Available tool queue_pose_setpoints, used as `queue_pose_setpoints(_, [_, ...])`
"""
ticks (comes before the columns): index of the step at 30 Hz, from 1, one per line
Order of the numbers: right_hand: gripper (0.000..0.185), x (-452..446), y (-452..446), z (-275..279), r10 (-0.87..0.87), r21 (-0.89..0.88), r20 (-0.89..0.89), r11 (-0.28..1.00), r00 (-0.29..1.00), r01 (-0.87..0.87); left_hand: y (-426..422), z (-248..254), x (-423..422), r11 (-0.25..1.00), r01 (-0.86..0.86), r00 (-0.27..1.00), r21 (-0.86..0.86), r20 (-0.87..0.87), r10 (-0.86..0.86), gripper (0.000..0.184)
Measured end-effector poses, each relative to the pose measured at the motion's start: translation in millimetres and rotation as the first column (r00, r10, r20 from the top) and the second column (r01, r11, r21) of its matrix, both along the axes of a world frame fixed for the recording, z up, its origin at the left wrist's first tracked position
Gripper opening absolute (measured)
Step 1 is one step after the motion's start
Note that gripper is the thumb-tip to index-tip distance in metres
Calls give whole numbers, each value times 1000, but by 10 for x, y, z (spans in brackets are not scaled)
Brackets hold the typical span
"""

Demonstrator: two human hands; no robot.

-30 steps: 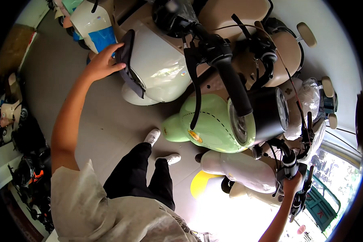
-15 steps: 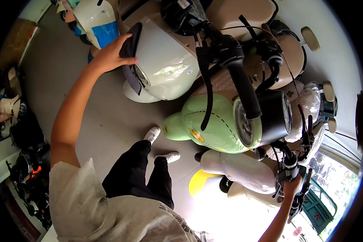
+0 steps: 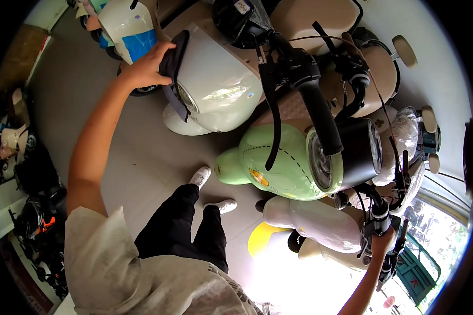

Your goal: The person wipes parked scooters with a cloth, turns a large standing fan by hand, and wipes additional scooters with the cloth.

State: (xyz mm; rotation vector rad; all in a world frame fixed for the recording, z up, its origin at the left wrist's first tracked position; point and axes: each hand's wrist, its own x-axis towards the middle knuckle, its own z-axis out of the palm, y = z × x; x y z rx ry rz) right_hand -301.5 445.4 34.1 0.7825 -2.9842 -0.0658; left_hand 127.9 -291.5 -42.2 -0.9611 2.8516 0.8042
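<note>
Left hand (image 3: 143,69): fingers and thumb spread wide, tips at the outer edge of a dark hood; how hard they press, I cannot tell
Dark hood (image 3: 174,58): over the headlight (image 3: 188,98) of the white scooter; thin and probably light, with some flex – best taken by its broad rim, thumb below and fingers above, off the lens
White scooter (image 3: 210,68): stands just beyond the hood, its glossy shell likely slick and easy to scratch; the whole machine looks heavy, so flat palm contact suits it better than a fingertip pull
Right hand (image 3: 382,240): curled around a handlebar, well apart from the left hand
Handlebar (image 3: 378,220): stiff, probably metal beneath its black fittings, a firm place to hold; the cables and levers beside it look easier to snag or bend
Green scooter (image 3: 273,152): between the hands, untouched – rounded, shiny body, likely slippery; its black grip (image 3: 319,115) should give better purchase than the shell
</note>
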Motion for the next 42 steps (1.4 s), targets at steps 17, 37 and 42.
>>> queue_pose_setpoints(17, [49, -13, 10, 13, -46, 6, 5, 999, 999, 46, -58, -206, 37, 994, 82, 994, -78, -72, -88, 102])
queue_pose_setpoints(37, [50, -7, 7, 27, -60, 48, 12, 997, 998, 60, 750, -280, -712, 807, -170, 985, -566, -126, 120, 122])
queue_pose_setpoints(42, [50, -35, 97, -40, -13, -22, -28, 1000, 1000, 12, 718, -268, -590, 841, -112, 984, -529, -175, 21, 124])
